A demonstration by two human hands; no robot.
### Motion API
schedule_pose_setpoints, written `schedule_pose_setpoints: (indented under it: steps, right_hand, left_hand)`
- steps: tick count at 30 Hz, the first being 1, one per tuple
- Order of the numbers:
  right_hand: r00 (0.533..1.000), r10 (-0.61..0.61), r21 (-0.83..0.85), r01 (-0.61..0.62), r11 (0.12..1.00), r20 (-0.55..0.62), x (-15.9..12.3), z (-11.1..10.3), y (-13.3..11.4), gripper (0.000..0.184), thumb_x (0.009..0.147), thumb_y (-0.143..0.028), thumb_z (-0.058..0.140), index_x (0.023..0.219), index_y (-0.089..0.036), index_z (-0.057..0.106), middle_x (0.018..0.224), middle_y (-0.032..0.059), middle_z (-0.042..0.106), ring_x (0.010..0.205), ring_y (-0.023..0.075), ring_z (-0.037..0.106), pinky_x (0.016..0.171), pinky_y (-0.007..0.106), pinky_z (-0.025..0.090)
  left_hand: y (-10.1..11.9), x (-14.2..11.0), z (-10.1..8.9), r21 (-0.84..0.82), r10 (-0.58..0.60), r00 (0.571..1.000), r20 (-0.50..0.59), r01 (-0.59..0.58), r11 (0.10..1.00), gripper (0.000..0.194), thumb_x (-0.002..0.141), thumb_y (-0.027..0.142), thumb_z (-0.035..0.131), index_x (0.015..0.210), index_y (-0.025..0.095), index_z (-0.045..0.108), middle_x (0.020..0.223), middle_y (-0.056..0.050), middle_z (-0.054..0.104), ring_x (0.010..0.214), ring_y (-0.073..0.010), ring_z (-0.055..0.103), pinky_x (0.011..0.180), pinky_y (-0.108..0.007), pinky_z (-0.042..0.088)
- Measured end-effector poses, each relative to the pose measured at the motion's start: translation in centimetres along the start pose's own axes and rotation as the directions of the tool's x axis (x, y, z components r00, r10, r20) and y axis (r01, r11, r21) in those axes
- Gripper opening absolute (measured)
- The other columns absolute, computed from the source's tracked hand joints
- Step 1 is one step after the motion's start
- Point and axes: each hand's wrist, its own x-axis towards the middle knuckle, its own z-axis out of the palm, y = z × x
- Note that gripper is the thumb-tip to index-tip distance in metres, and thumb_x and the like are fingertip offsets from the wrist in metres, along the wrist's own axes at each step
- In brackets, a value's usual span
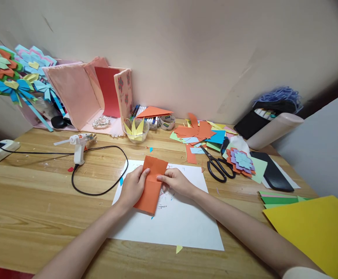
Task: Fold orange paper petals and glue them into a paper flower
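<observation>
A folded piece of orange paper [153,190] is held over the white sheet [192,217], with a crease running across its middle. My left hand [134,186] grips its left edge, thumb on top and fingers tucked beneath. On the right edge, near the crease, my right hand [177,181] pinches it between thumb and fingers. Small marks and paper bits show on the white sheet under my right hand. Black-handled scissors [217,166] lie to the right of that hand, beside a layered paper flower [242,160].
A white glue gun [80,149] lies on the left, its black cord looping toward the white sheet. Coloured scraps [195,131] pile up behind. A clear bowl [136,135] holds yellow paper pieces. Yellow sheets [317,228] lie at right, near a black phone-like slab [272,172].
</observation>
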Motion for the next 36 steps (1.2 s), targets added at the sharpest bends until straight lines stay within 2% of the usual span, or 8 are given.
schedule_pose_setpoints:
  steps: [5,10,15,20,25,29,32,36]
  right_hand:
    - [0.996,-0.012,0.035,0.009,0.999,0.091,0.0,-0.1,-0.1,0.026,0.070,-0.036,0.067,0.071,-0.011,0.063,0.061,0.0034,0.063,0.054,0.0129,0.059,0.054,0.025,0.046]
    - [0.996,-0.010,0.060,0.005,0.998,0.084,0.1,-0.3,0.0,0.030,0.077,-0.040,0.059,0.067,-0.012,0.060,0.057,0.0036,0.063,0.051,0.0120,0.059,0.052,0.023,0.045]
    - [0.996,-0.073,0.088,0.068,0.994,0.056,0.2,-0.4,-0.1,0.028,0.072,-0.037,0.065,0.086,-0.012,0.064,0.075,0.0047,0.067,0.062,0.0123,0.061,0.060,0.024,0.049]
    - [0.998,-0.053,0.116,0.049,0.992,0.025,0.4,-0.7,0.1,0.037,0.079,-0.046,0.056,0.065,-0.011,0.061,0.058,0.0049,0.064,0.053,0.0121,0.060,0.054,0.024,0.047]
    - [0.997,-0.070,0.148,0.075,0.986,-0.034,0.8,-1.0,0.6,0.029,0.068,-0.037,0.070,0.083,-0.013,0.063,0.060,-0.0002,0.063,0.048,0.0090,0.057,0.049,0.020,0.047]
    - [0.997,-0.057,0.162,0.064,0.985,-0.050,0.9,-1.0,0.5,0.032,0.074,-0.044,0.062,0.069,-0.012,0.059,0.050,-0.0005,0.059,0.040,0.0086,0.054,0.041,0.018,0.043]
    - [0.997,-0.060,0.203,0.068,0.977,-0.045,0.9,-1.0,0.4,0.040,0.078,-0.050,0.054,0.066,-0.012,0.057,0.055,0.0037,0.063,0.043,0.0110,0.059,0.041,0.020,0.045]
    - [0.992,-0.048,0.175,0.068,0.982,-0.118,1.0,-1.2,0.5,0.034,0.072,-0.046,0.064,0.067,-0.014,0.055,0.049,-0.0002,0.060,0.039,0.0095,0.056,0.039,0.017,0.045]
  left_hand:
    - [0.0,0.0,0.0,0.053,0.044,0.999,-0.005,-0.044,0.998,0.029,0.089,0.034,0.035,0.064,0.020,0.036,0.057,0.004,0.042,0.053,-0.0118,0.039,0.054,-0.024,0.026]
    - [-0.2,0.2,-0.2,0.064,0.059,0.998,0.006,-0.059,0.996,0.030,0.089,0.035,0.036,0.063,0.020,0.035,0.056,0.004,0.042,0.052,-0.0117,0.038,0.053,-0.023,0.025]
    - [-0.2,0.3,-0.5,0.065,0.077,0.996,0.035,-0.079,0.995,0.029,0.089,0.035,0.036,0.066,0.020,0.041,0.060,0.003,0.047,0.056,-0.0120,0.042,0.056,-0.024,0.028]
    - [-0.3,0.4,-0.6,0.083,0.108,0.993,0.037,-0.111,0.990,0.031,0.089,0.036,0.036,0.063,0.019,0.037,0.058,0.004,0.043,0.055,-0.0115,0.040,0.056,-0.023,0.028]
    - [-0.3,0.4,-0.8,0.106,0.121,0.989,0.082,-0.129,0.986,0.031,0.089,0.035,0.036,0.062,0.019,0.037,0.057,0.004,0.043,0.054,-0.0114,0.040,0.056,-0.024,0.027]
    - [-0.3,0.6,-0.9,0.113,0.121,0.986,0.115,-0.134,0.985,0.031,0.089,0.035,0.036,0.063,0.019,0.040,0.059,0.003,0.047,0.057,-0.0120,0.042,0.057,-0.024,0.028]
    - [-0.4,0.8,-1.1,0.115,0.113,0.985,0.130,-0.128,0.985,0.032,0.089,0.037,0.036,0.063,0.019,0.041,0.059,0.002,0.048,0.057,-0.0125,0.043,0.057,-0.024,0.029]
    - [-0.7,0.9,-1.4,0.130,0.109,0.981,0.160,-0.130,0.983,0.033,0.089,0.039,0.035,0.063,0.019,0.041,0.060,0.002,0.049,0.057,-0.0130,0.044,0.056,-0.025,0.029]
